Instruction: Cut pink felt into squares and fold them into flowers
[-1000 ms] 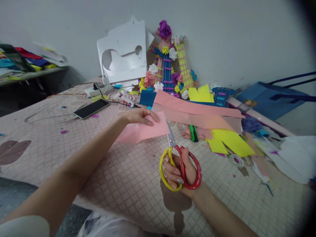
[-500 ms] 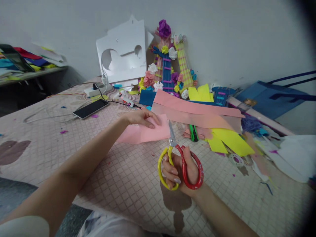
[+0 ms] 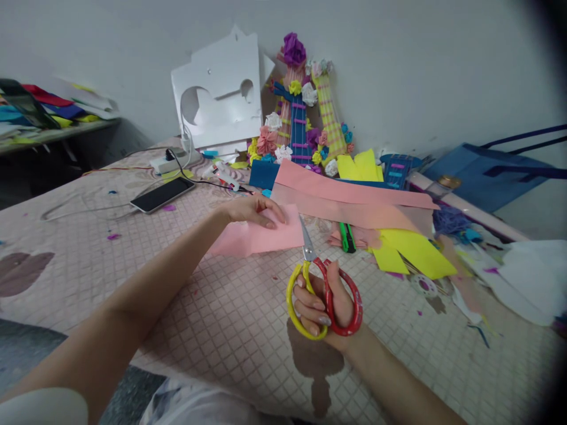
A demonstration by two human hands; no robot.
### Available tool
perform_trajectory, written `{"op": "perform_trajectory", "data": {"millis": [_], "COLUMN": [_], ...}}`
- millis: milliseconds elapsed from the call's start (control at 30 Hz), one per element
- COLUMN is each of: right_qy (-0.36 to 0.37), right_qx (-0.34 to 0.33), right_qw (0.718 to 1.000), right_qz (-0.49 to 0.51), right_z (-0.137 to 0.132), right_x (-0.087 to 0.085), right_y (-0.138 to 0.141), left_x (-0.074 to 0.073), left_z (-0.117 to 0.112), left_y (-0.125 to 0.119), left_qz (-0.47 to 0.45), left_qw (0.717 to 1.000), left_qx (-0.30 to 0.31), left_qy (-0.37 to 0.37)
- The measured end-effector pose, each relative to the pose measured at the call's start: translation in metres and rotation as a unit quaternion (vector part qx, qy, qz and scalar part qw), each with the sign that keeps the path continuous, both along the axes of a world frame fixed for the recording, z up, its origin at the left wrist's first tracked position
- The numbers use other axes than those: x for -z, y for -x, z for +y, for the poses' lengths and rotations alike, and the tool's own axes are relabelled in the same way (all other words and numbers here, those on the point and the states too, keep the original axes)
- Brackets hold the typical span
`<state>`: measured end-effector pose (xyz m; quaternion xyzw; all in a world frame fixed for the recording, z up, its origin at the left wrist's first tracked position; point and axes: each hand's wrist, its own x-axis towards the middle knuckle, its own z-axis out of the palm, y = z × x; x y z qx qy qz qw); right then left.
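Observation:
My left hand (image 3: pixel 259 211) grips a folded piece of pink paper (image 3: pixel 283 236) from above, its thumb and fingers closed on the upper part. In my right hand (image 3: pixel 321 304) is a pair of scissors (image 3: pixel 309 252) with one yellow and one red handle. My thumb is through the red loop and my fingers are through the yellow one. The scissor blades point away from me, along the right edge of the pink paper, and look nearly closed. A green utility knife (image 3: pixel 348 238) lies just right of the blades.
Long pink strips (image 3: pixel 354 200) lie behind, with yellow paper pieces (image 3: pixel 411 254) at the right. Paper-flower guitars (image 3: pixel 299 127) and a white cut-out board (image 3: pixel 217 94) lean on the wall. A phone (image 3: pixel 163 195), power strip (image 3: pixel 175 160) and glue gun (image 3: pixel 221 176) are left.
The scissor handles have drawn closer together and the blades have closed further at the paper's right edge. My left hand stays on the pink paper, almost unmoved.

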<state>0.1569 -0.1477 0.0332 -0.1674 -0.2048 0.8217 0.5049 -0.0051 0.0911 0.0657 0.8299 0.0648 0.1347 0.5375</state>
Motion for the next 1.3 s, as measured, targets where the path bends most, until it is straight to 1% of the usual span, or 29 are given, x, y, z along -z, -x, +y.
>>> {"op": "perform_trajectory", "data": {"millis": [200,433,833,1000,1200,1300], "right_qy": [-0.007,-0.014,0.004,-0.003,-0.009,-0.012], "right_qx": [-0.009,-0.026,0.003,0.002,-0.02,-0.014], "right_qw": [1.0,1.0,1.0,1.0,1.0,1.0], "right_qz": [-0.012,-0.001,-0.001,0.003,-0.006,-0.006], "right_z": [0.0,0.0,0.001,0.0,-0.001,-0.001], "right_x": [0.0,-0.003,0.0,0.003,-0.004,-0.005], "right_y": [0.0,-0.001,0.0,-0.001,0.0,0.0], "left_x": [-0.002,-0.004,-0.003,-0.003,-0.004,-0.006], "left_z": [-0.001,-0.007,-0.006,-0.004,-0.006,-0.011], "left_y": [0.0,-0.005,-0.006,-0.005,-0.006,-0.008], "left_qz": [0.005,0.012,0.012,0.016,0.026,0.024], "left_qw": [1.0,1.0,0.999,0.999,0.998,0.998], "left_qx": [0.005,0.025,0.032,0.03,0.04,0.046], "left_qy": [0.003,-0.014,-0.032,-0.032,-0.034,-0.027]}}
